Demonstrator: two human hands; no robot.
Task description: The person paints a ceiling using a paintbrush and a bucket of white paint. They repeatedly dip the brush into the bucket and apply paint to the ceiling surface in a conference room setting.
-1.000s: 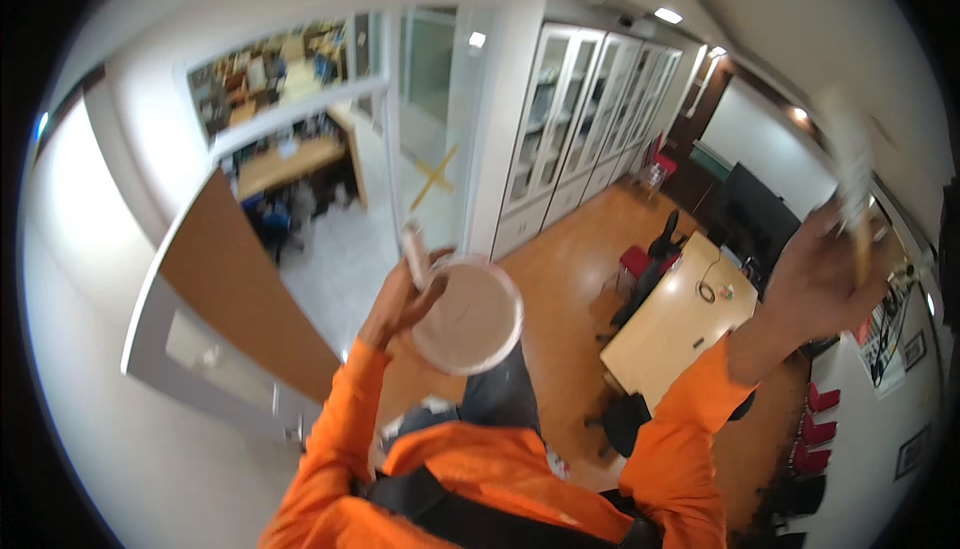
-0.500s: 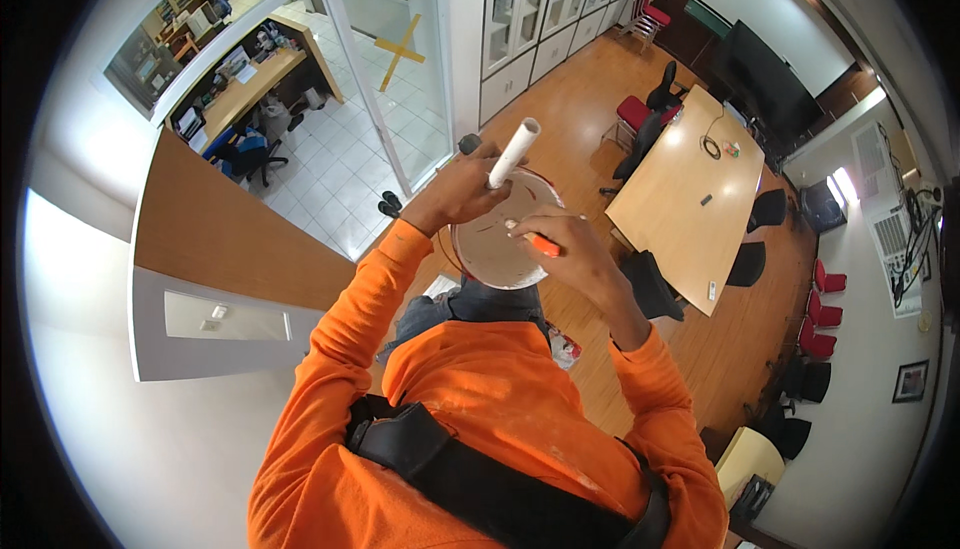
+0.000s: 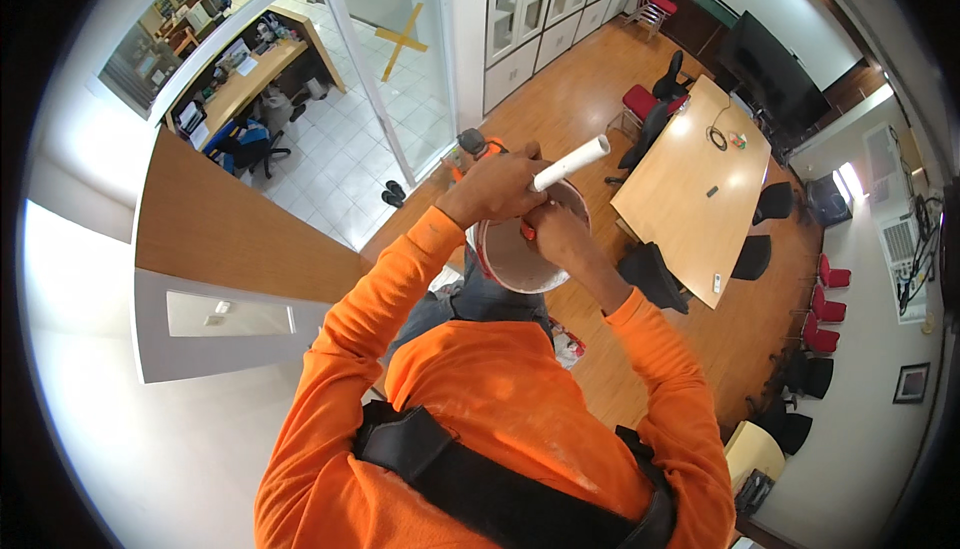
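Note:
A round bucket with a reddish rim and pale, coated inner walls is in front of my body. My left hand is closed around a white pipe above the far side of the bucket. The pipe slants up to the right, and its lower part is hidden by the hand. My right hand reaches into the bucket, fingers closed on an orange-handled tool. Only a bit of that handle shows, and the tool's working end is hidden. The two hands nearly touch.
Beyond my left hand is another person in orange with a grey cap. A long wooden table with black chairs stands to the right. On the left are a wood-topped partition and a glass door. Dark slippers lie near the doorway.
The pipe has tipped from near upright toward the right. My right hand has moved toward my left and lower into the bucket, covering more of the orange handle. The other person has come into sight.

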